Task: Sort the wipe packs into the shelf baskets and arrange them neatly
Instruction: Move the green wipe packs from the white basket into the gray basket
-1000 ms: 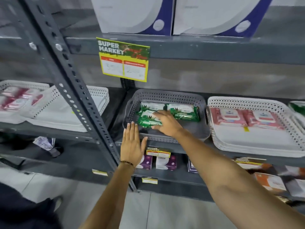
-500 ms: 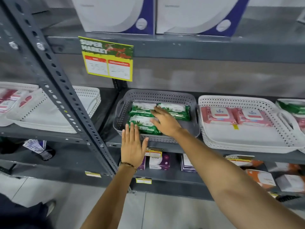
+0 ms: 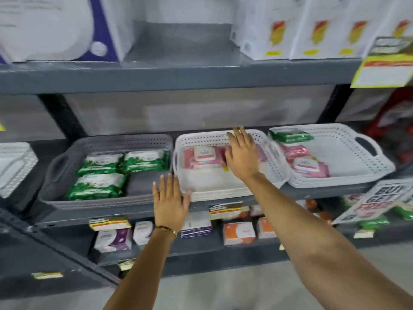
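Shelf (image 3: 201,210) carried three baskets side by side at mid height. Grey basket (image 3: 107,143), leftmost, held three green wipe packs (image 3: 98,185): two along the far side, one nearer on the left, with bare floor at its near right corner. Middle white basket (image 3: 277,175) held pink wipe packs (image 3: 204,156) along its far side; near half bare. Right white basket (image 3: 348,153) overlapped the middle one's right rim and held one green pack (image 3: 290,135) at its far left corner, with more pink packs (image 3: 309,166) nearer along its left side.

Right hand (image 3: 242,155) was over the middle white basket, palm down, fingers (image 3: 240,136) spread apart and holding nothing, partly covering the pink packs; contact could not be told through motion blur. Left hand (image 3: 171,201) lay flat at the shelf's near edge, at the gap between the grey and middle baskets, fingers apart, empty, thumb by the white basket's near left corner. Thin bracelet (image 3: 166,229) at the left wrist.

Small boxes (image 3: 239,232) stood on the lower shelf; large white boxes (image 3: 297,27) on the shelf above.
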`<action>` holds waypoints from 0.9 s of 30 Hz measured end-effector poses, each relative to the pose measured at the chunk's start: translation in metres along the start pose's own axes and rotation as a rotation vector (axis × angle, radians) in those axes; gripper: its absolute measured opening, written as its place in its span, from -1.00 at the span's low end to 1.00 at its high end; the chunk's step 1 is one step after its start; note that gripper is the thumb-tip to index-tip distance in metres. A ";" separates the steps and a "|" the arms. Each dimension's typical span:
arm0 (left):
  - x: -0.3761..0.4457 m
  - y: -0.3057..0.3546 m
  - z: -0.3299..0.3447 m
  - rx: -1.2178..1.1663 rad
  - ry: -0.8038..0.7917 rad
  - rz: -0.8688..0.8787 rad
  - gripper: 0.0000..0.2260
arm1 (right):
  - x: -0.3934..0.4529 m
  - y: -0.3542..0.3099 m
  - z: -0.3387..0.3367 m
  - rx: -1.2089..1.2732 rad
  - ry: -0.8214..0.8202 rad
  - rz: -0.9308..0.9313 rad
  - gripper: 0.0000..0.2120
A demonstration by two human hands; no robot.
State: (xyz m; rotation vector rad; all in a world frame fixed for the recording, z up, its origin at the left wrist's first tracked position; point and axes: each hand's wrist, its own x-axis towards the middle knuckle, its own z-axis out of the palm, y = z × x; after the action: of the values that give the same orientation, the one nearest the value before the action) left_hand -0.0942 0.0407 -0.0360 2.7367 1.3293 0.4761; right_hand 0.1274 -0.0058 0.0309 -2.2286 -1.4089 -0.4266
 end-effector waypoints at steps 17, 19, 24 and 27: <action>0.009 0.040 0.022 -0.065 0.175 -0.233 -0.35 | 0.027 0.198 -0.007 -0.112 -0.286 0.398 -0.40; 0.009 0.040 0.023 -0.061 0.181 -0.237 -0.39 | 0.031 0.203 -0.003 -0.098 -0.310 0.393 -0.41; 0.010 0.038 0.025 -0.047 0.181 -0.249 -0.41 | 0.037 0.208 0.007 -0.025 -0.234 0.401 -0.43; 0.011 0.037 0.026 -0.045 0.179 -0.259 -0.40 | 0.035 0.209 0.011 0.012 -0.148 0.404 -0.48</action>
State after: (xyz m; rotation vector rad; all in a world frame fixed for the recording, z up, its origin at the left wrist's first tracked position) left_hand -0.0518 0.0276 -0.0508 2.4844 1.6619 0.7306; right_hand 0.3312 -0.0494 -0.0071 -2.4964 -0.9832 -0.1171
